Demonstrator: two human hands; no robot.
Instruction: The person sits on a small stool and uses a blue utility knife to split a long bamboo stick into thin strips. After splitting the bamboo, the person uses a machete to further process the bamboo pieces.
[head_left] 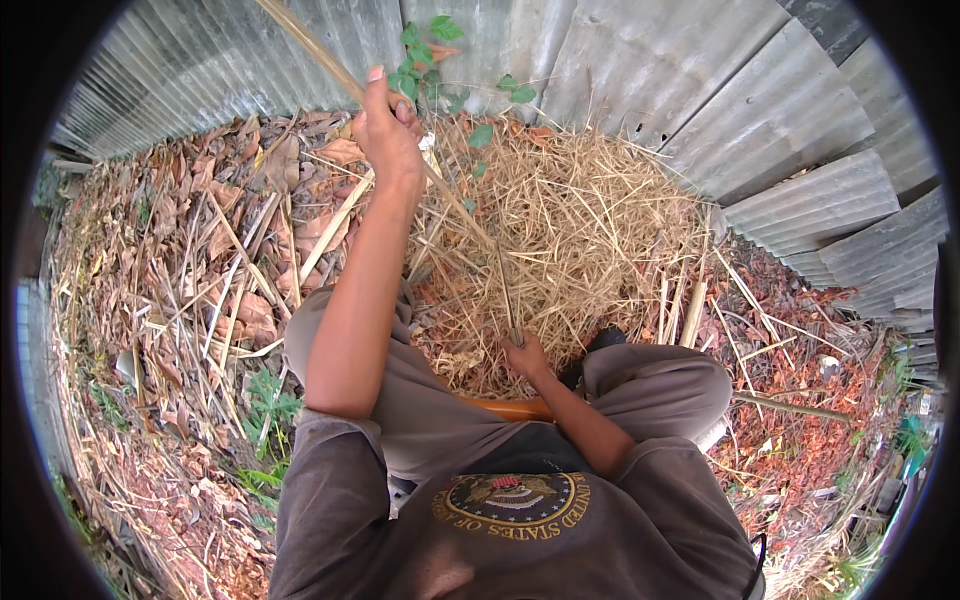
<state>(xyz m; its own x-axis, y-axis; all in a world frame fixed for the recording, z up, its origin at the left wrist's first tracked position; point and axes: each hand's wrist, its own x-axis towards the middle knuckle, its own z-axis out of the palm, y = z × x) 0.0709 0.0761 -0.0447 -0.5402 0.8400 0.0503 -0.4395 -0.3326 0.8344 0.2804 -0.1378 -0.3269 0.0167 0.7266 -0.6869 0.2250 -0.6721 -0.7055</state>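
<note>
My left hand (pixel 388 140) is raised at the upper left, its fingers wrapped round a long bamboo strip (pixel 318 48). The strip slants from the top edge down toward the middle, and its upper end runs out of view. Low in front of my lap, my right hand (pixel 525 358) is closed on a knife (pixel 505 285). Its narrow blade shows nearly edge-on and points away from me; the handle is hidden in my fist. The blade's far end meets the strip's lower end, though whether it cuts into it I cannot tell.
A heap of pale bamboo shavings (pixel 590 220) lies ahead of my legs. Corrugated metal sheets (pixel 690 70) wall off the far side. Dry leaves (pixel 200 190) and split bamboo pieces (pixel 335 225) cover the left ground. A green leafy plant (pixel 415 60) hangs near my left hand.
</note>
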